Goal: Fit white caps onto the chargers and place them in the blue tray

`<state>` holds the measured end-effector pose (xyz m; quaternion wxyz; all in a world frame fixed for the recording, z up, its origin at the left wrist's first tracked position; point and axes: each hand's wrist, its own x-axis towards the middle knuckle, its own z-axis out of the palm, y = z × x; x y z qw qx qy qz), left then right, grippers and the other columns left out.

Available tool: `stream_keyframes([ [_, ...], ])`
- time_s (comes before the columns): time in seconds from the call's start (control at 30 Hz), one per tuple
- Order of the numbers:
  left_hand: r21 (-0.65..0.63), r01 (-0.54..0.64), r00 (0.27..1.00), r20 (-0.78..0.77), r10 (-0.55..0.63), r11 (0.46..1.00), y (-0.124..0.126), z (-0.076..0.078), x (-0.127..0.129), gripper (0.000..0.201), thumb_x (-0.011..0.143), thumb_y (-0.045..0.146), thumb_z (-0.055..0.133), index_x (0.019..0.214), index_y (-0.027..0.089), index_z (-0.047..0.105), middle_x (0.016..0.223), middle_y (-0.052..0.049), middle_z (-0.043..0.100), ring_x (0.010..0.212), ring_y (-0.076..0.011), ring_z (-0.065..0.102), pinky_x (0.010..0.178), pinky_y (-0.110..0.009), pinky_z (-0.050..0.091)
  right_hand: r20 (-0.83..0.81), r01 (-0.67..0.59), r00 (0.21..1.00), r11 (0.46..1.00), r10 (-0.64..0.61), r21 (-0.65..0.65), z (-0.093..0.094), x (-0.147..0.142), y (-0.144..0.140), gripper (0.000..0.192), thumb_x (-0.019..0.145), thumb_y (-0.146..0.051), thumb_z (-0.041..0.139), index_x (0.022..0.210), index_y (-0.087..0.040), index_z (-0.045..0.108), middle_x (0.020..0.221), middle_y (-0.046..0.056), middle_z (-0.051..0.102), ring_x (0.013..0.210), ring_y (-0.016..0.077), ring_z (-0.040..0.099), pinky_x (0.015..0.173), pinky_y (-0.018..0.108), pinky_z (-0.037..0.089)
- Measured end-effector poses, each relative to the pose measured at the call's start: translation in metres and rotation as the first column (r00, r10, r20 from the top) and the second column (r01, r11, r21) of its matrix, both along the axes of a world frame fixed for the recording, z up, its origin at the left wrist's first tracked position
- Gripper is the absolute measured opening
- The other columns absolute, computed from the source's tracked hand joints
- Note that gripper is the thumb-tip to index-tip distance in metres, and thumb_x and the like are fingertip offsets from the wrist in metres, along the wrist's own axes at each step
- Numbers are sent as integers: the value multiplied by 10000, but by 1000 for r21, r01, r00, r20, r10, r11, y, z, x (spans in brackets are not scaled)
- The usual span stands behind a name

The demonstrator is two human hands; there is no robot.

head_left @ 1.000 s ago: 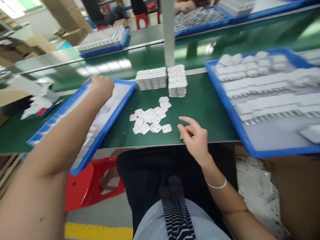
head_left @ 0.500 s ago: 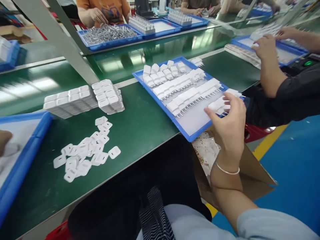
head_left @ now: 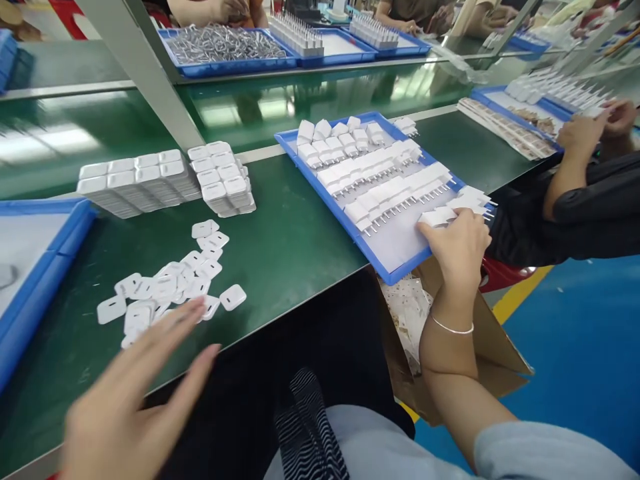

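My left hand (head_left: 140,393) hovers at the table's near edge, fingers stretched and thumb apart, with nothing in it. Just beyond its fingertips lies a loose heap of flat white plastic covers (head_left: 173,283), each with a small slot. At the near right corner of the blue tray (head_left: 390,272), my right hand (head_left: 457,247) has its thumb and fingers closed around a white plug housing (head_left: 437,217) at the end of a row. Metal pins stick out from the rows of white plug housings (head_left: 400,193) in that tray. My right fingers partly hide the held piece.
Stacked white covers (head_left: 137,177) stand at the back left, beside another stack (head_left: 223,177). A second blue tray (head_left: 55,280) is at far left. A cardboard box (head_left: 480,360) sits below the table. A co-worker's hands (head_left: 587,130) work at right; metal parts (head_left: 225,45) fill a tray opposite.
My left hand has come from the far-left tray to the heap of covers, now open. My right hand has lowered and closed on a plug housing at the tray's corner. The view has shifted slightly.
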<state>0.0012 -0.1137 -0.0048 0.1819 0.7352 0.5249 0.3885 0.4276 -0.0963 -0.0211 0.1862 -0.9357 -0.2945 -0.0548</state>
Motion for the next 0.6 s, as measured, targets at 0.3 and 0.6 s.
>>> stream_keyframes([
  [0.3,-254,176,934,349,-79,951,-28,-46,62,399,895,292,733,1292,319,703,1372,-30,686,1243,-263,684,1176,-465,508,-64,-262,948,876,313,405,19,-64,-32,646,748,-472,790,1284,-158,614,1267,169,668,1125,338,633,1012,484,487],
  [0.6,-404,468,488,859,151,786,-12,-44,104,569,743,469,864,1217,183,734,1171,-110,764,1061,-273,735,943,-355,612,-81,-496,594,444,800,746,-40,-230,-51,710,743,-286,814,1374,-232,494,1334,153,583,1208,323,601,1032,523,514],
])
